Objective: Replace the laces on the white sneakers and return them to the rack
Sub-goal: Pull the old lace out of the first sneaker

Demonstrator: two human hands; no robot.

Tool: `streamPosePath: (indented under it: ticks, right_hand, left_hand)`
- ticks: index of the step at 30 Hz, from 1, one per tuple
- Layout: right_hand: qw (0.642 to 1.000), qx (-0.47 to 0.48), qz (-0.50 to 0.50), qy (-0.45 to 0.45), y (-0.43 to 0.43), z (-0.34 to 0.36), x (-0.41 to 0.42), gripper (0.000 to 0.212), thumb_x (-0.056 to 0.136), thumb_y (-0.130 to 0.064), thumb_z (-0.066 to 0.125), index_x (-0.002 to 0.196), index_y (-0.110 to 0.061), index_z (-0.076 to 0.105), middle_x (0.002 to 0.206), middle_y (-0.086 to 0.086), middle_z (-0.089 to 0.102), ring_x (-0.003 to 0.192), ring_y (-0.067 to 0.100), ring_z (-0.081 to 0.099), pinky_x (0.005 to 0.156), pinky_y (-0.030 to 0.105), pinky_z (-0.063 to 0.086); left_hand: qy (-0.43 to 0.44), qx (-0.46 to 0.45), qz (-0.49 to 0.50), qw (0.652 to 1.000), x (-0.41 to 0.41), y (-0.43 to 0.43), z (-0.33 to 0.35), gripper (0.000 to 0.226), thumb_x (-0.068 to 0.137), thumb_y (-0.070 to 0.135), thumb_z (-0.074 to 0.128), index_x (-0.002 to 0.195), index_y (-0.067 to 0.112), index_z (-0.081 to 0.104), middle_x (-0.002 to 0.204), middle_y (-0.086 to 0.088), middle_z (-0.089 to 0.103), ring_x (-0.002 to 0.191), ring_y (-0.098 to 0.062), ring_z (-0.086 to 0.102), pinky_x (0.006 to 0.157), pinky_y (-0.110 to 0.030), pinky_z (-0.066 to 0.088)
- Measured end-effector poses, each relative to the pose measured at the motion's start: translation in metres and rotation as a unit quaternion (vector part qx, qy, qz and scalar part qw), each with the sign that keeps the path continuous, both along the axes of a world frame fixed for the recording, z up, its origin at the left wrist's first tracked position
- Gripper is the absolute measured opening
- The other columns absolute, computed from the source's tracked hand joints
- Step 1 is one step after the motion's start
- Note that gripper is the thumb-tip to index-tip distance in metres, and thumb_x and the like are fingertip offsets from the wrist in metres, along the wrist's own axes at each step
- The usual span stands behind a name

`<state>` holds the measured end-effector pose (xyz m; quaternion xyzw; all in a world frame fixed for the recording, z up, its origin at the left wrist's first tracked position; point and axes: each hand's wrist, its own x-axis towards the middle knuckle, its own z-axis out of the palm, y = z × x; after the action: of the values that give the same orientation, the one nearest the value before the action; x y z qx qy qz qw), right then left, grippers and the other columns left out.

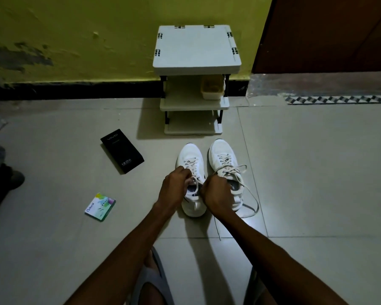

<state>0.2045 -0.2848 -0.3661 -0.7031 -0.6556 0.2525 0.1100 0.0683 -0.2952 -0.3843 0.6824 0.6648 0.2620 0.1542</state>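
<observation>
On the rack's (195, 104) middle shelf, a tub (212, 89); both hands' fingers (186, 172) clamped on laces (195, 170).

Bare floor (317, 172) lies open at three o'clock; black box (122, 151) and small packet (100, 207) obstruct nine o'clock; rack (195, 84) blocks twelve

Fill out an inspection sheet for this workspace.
Surface: grey tiled floor.
Job's things: two white lace-up sneakers side by side; right one's lace trails loose; white three-tier plastic rack beyond them.
Clutter: black rectangular phone box; small colourful carton; pale tub on the rack.
Grippers: left hand and right hand pinch the left sneaker's lace.
Cables: nothing seen.
Surroundings: yellow-green wall, brown door.
</observation>
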Motion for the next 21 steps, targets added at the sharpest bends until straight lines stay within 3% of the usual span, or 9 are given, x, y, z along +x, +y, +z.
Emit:
streamPosePath:
  ticks: [5, 9, 12, 15, 17, 18, 21]
  right_hand:
    - [0.997, 0.001, -0.072, 0.036, -0.009, 0.004, -0.001, 0.037, 0.094, -0.028, 0.062, 0.125, -0.008, 0.056, 0.128, 0.013, 0.06, 0.119, 0.029, 0.057, 0.097, 0.033, 0.044]
    - [0.995, 0.02, -0.092, 0.045, -0.014, 0.001, -0.001, 0.03, 0.091, -0.028, 0.066, 0.115, -0.009, 0.061, 0.118, 0.011, 0.066, 0.11, 0.027, 0.062, 0.09, 0.032, 0.048]
    - [0.993, 0.014, -0.099, 0.058, -0.014, 0.002, -0.001, 0.029, 0.09, -0.023, 0.067, 0.114, -0.009, 0.061, 0.117, 0.012, 0.067, 0.108, 0.028, 0.064, 0.089, 0.033, 0.049]
    - [0.993, 0.014, -0.1, 0.053, -0.014, 0.005, -0.001, 0.03, 0.089, -0.023, 0.067, 0.115, -0.009, 0.061, 0.119, 0.012, 0.066, 0.11, 0.027, 0.063, 0.091, 0.032, 0.048]
    - [0.994, 0.018, -0.1, 0.044, -0.013, 0.004, -0.002, 0.033, 0.091, -0.024, 0.066, 0.119, -0.009, 0.06, 0.123, 0.012, 0.064, 0.115, 0.027, 0.06, 0.094, 0.032, 0.046]
    - [0.994, 0.017, -0.102, 0.041, -0.013, 0.004, -0.002, 0.034, 0.092, -0.024, 0.065, 0.121, -0.008, 0.058, 0.125, 0.012, 0.063, 0.116, 0.027, 0.059, 0.095, 0.032, 0.045]
    - [0.995, 0.02, -0.098, 0.031, -0.011, 0.003, -0.004, 0.031, 0.092, -0.02, 0.064, 0.12, -0.008, 0.058, 0.122, 0.012, 0.064, 0.113, 0.027, 0.061, 0.093, 0.032, 0.047]
  left_hand:
    - [-0.084, 0.015, 0.088, 0.992, -0.003, -0.01, -0.008, 0.017, 0.082, 0.022, 0.074, 0.095, 0.012, 0.077, 0.092, -0.003, 0.072, 0.084, -0.018, 0.067, 0.076, -0.031, 0.054]
    - [-0.058, 0.018, 0.123, 0.991, 0.0, -0.012, -0.013, 0.014, 0.083, 0.033, 0.071, 0.094, 0.024, 0.075, 0.094, 0.009, 0.072, 0.083, -0.011, 0.067, 0.069, -0.026, 0.051]
    - [-0.056, 0.029, 0.134, 0.989, 0.006, -0.011, -0.013, 0.01, 0.085, 0.028, 0.068, 0.093, 0.026, 0.073, 0.099, 0.013, 0.067, 0.087, -0.007, 0.063, 0.067, -0.021, 0.046]
    - [-0.177, 0.021, 0.145, 0.973, 0.007, -0.005, -0.017, 0.011, 0.081, 0.011, 0.071, 0.084, 0.021, 0.071, 0.102, 0.005, 0.052, 0.092, -0.008, 0.055, 0.074, -0.017, 0.046]
    - [-0.226, -0.032, 0.148, 0.962, 0.004, 0.002, -0.019, 0.018, 0.08, 0.004, 0.068, 0.082, 0.022, 0.067, 0.102, -0.002, 0.049, 0.098, -0.017, 0.055, 0.086, -0.03, 0.049]
    - [-0.207, -0.076, 0.137, 0.966, 0.003, 0.006, -0.019, 0.016, 0.082, 0.006, 0.066, 0.085, 0.022, 0.066, 0.103, -0.003, 0.049, 0.102, -0.022, 0.054, 0.089, -0.033, 0.048]
    - [-0.039, -0.216, 0.023, 0.975, -0.006, 0.02, 0.005, 0.007, 0.092, 0.02, 0.058, 0.094, 0.021, 0.064, 0.11, -0.004, 0.053, 0.112, -0.025, 0.045, 0.094, -0.034, 0.037]
